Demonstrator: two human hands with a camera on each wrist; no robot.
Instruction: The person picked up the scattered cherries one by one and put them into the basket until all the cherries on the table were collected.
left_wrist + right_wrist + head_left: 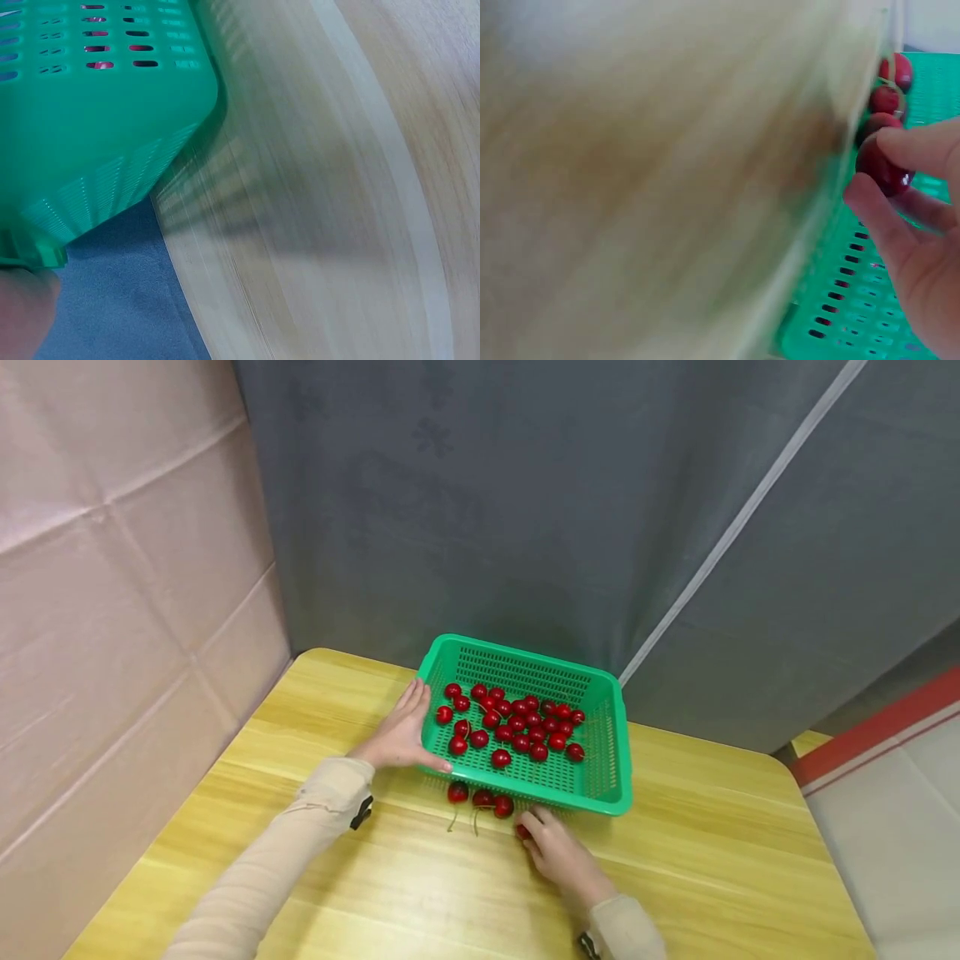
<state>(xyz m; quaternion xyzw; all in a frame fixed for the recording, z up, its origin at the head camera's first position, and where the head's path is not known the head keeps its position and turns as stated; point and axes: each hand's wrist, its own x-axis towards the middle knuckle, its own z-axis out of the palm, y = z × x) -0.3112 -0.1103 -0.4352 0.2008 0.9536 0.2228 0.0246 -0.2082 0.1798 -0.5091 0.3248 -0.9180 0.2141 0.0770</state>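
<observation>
A green slotted basket (619, 752) stands on the wooden table (697, 860) and holds several red cherries (517, 727). My left hand (401, 735) lies flat against the basket's left wall (97, 150), fingers straight and thumb at the near left corner. Three cherries (480, 797) with stems lie on the table just in front of the basket. My right hand (551, 843) is on the table near them and pinches one red cherry (522, 832) (883, 166) between thumb and fingers.
A grey curtain (525, 510) hangs close behind the table. A pink padded wall (112, 593) runs along the left. The table's rounded edges drop off at the right and far left. Bare tabletop lies to the right of the basket.
</observation>
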